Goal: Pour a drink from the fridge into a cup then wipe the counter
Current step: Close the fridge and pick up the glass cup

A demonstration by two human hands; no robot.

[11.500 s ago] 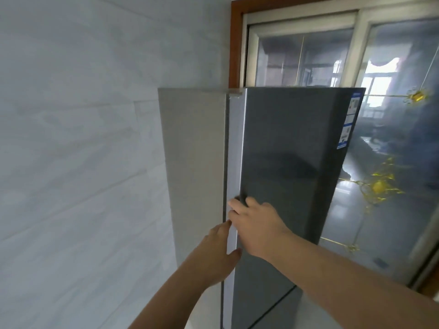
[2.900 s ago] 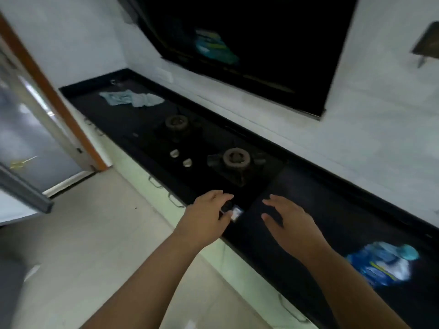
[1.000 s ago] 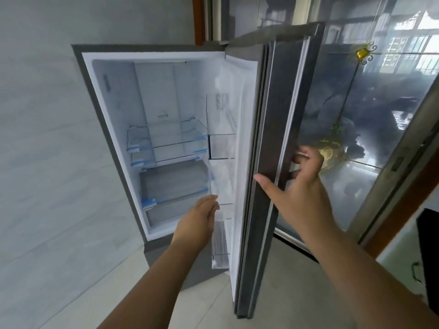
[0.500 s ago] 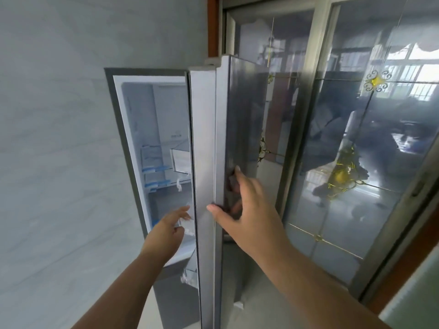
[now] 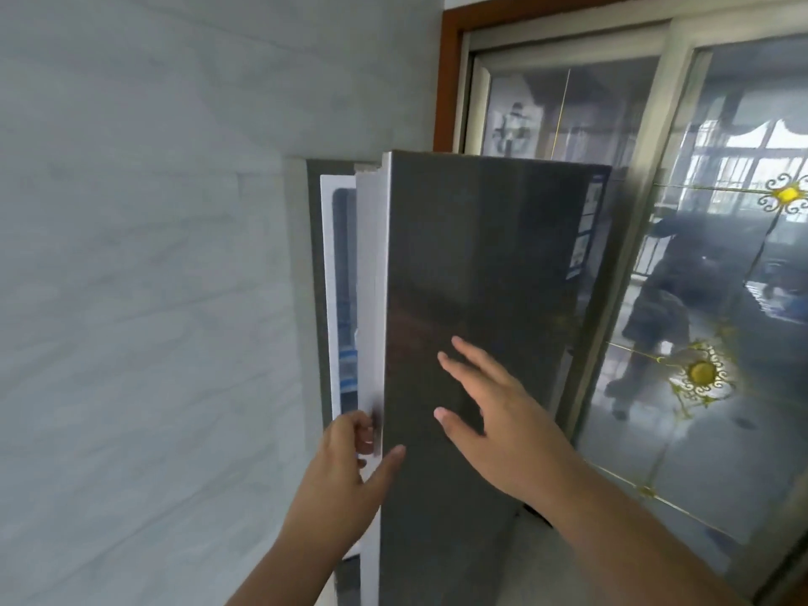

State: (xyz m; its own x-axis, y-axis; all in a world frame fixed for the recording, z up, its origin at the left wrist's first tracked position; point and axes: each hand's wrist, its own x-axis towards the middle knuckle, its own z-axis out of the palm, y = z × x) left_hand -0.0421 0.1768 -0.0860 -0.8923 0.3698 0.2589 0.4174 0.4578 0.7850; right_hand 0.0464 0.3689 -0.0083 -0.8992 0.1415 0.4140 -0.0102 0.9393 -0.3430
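The grey fridge door (image 5: 481, 264) stands nearly closed, with only a narrow strip of the white fridge interior (image 5: 341, 299) showing at its left edge. My left hand (image 5: 350, 465) grips the door's free edge, fingers curled round it and thumb on the front. My right hand (image 5: 494, 413) lies flat against the door's front face with fingers spread. No drink, cup or counter is in view.
A pale tiled wall (image 5: 153, 299) fills the left side, close beside the fridge. To the right stands a sliding glass door (image 5: 699, 299) with gold ornaments and a brown wooden frame (image 5: 446, 80).
The fridge door has swung from wide open to almost closed. My right hand moved from its edge to its front face, and my left hand came onto the door's edge.
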